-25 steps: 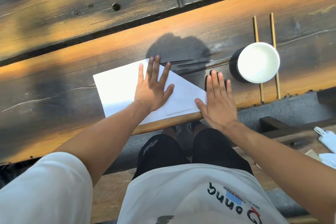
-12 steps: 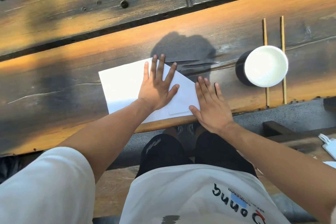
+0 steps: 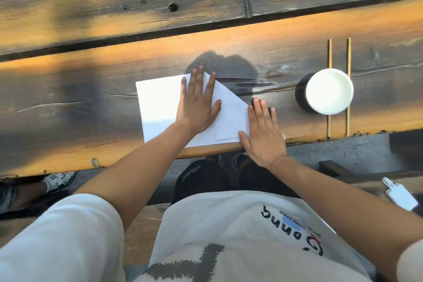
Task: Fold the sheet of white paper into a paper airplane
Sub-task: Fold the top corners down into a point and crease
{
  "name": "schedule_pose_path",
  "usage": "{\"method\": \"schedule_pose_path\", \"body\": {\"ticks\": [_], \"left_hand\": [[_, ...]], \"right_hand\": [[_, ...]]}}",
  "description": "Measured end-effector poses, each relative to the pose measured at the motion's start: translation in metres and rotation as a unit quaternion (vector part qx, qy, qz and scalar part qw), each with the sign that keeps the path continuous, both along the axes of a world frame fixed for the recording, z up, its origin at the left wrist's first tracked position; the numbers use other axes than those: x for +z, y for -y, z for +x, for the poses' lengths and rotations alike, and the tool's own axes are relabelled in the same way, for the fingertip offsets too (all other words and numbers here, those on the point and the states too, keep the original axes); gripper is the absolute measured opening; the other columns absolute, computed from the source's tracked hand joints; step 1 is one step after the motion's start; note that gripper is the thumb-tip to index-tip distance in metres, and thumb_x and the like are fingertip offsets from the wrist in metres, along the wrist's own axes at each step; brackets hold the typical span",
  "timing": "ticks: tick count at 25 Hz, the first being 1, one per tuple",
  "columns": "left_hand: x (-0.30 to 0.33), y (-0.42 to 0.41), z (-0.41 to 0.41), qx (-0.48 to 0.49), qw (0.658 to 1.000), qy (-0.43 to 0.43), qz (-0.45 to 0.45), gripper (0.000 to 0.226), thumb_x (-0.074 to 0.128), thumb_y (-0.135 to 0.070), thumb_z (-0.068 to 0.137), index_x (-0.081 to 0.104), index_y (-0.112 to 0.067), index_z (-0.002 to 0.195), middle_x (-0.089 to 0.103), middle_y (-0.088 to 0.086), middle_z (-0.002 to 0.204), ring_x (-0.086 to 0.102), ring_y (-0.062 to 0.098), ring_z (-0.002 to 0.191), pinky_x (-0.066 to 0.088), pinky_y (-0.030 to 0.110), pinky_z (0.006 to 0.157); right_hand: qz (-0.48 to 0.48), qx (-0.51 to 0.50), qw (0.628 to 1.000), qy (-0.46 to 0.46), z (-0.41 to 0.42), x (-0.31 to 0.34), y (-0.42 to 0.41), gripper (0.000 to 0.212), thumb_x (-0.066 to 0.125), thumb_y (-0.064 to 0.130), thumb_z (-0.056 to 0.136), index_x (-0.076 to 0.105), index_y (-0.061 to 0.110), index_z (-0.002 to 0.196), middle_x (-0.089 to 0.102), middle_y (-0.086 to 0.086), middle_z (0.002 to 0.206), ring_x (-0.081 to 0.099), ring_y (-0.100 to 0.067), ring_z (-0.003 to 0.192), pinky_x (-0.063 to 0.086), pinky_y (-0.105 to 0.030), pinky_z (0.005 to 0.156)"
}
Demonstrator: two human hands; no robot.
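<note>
The paper (image 3: 160,107) lies flat on the wooden tabletop (image 3: 68,103), close to the near edge, and its right corner is folded over so that side slants. The left hand (image 3: 198,105) lies flat on the middle of the paper with straight, spread fingers and grips nothing, and the right hand (image 3: 263,130) lies flat at the paper's right edge, fingers straight, thumb on the folded part. A white cup (image 3: 328,91) stands well to the right on two thin sticks (image 3: 329,52).
</note>
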State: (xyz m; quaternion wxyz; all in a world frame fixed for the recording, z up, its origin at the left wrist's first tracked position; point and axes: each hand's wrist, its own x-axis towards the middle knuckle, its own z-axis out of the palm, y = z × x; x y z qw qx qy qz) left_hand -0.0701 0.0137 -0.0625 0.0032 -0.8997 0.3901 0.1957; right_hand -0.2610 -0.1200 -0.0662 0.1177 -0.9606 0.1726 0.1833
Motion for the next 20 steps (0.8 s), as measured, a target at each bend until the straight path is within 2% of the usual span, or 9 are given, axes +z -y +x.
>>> {"method": "schedule_pose_path", "body": {"ticks": [3, 5, 10, 12, 15, 18, 20], "left_hand": [[0.005, -0.033, -0.005, 0.143, 0.989, -0.029, -0.033, 0.073, 0.037, -0.046, 0.104, 0.013, -0.011, 0.163, 0.004, 0.023, 0.169, 0.004, 0.045, 0.156, 0.007, 0.060, 0.125], [0.007, -0.059, -0.013, 0.163, 0.986, -0.012, -0.032, 0.074, 0.037, -0.048, 0.102, 0.016, -0.010, 0.162, 0.008, 0.024, 0.169, 0.007, 0.045, 0.155, 0.009, 0.060, 0.125], [0.004, -0.098, -0.022, 0.187, 0.982, 0.005, 0.022, 0.072, 0.031, -0.050, 0.105, 0.010, -0.014, 0.164, -0.002, 0.020, 0.171, -0.003, 0.038, 0.158, 0.005, 0.056, 0.127], [0.000, -0.112, -0.018, 0.219, 0.975, 0.004, 0.029, 0.072, 0.029, -0.049, 0.106, 0.007, -0.014, 0.164, -0.005, 0.019, 0.171, -0.005, 0.037, 0.158, 0.003, 0.056, 0.127], [-0.009, -0.116, -0.020, 0.194, 0.981, 0.018, -0.005, 0.071, 0.029, -0.046, 0.106, 0.006, -0.013, 0.164, -0.005, 0.018, 0.171, -0.006, 0.036, 0.158, -0.001, 0.056, 0.127], [-0.022, -0.104, -0.025, 0.132, 0.990, 0.017, -0.035, 0.070, 0.028, -0.047, 0.106, 0.006, -0.013, 0.164, -0.003, 0.018, 0.171, -0.005, 0.035, 0.158, 0.002, 0.057, 0.127], [-0.033, -0.104, -0.029, 0.128, 0.991, 0.020, -0.027, 0.070, 0.025, -0.049, 0.107, 0.003, -0.015, 0.164, -0.005, 0.016, 0.171, -0.007, 0.035, 0.158, 0.002, 0.057, 0.127]], "right_hand": [[0.044, 0.036, 0.998, -0.001, 0.023, 0.006, -0.009, 0.073, 0.036, 0.042, 0.106, 0.015, -0.002, 0.160, 0.001, -0.020, 0.170, -0.006, -0.033, 0.158, -0.006, -0.044, 0.128], [0.033, 0.074, 0.997, 0.010, 0.038, 0.009, -0.015, 0.071, 0.033, 0.041, 0.106, 0.015, -0.001, 0.161, -0.001, -0.018, 0.170, -0.006, -0.034, 0.158, -0.004, -0.046, 0.128], [0.007, 0.145, 0.989, 0.034, 0.080, 0.010, -0.032, 0.073, 0.024, 0.045, 0.104, 0.016, -0.001, 0.161, 0.002, -0.018, 0.170, -0.001, -0.036, 0.158, 0.006, -0.053, 0.128], [0.011, 0.164, 0.985, 0.052, 0.099, 0.004, -0.038, 0.073, 0.026, 0.045, 0.105, 0.017, -0.003, 0.160, 0.004, -0.020, 0.170, 0.002, -0.038, 0.157, 0.005, -0.054, 0.127], [0.010, 0.135, 0.990, 0.049, 0.121, -0.012, -0.036, 0.076, 0.032, 0.047, 0.107, 0.012, -0.002, 0.161, 0.003, -0.018, 0.171, 0.004, -0.039, 0.157, 0.004, -0.053, 0.127], [-0.042, 0.108, 0.992, 0.046, 0.128, -0.026, -0.034, 0.077, 0.028, 0.051, 0.106, 0.010, 0.000, 0.161, 0.007, -0.018, 0.170, 0.005, -0.035, 0.158, 0.008, -0.050, 0.128], [-0.053, 0.117, 0.991, 0.049, 0.125, -0.033, -0.032, 0.078, 0.027, 0.053, 0.106, 0.010, 0.001, 0.161, 0.007, -0.019, 0.170, 0.004, -0.034, 0.158, 0.006, -0.048, 0.128]]}}
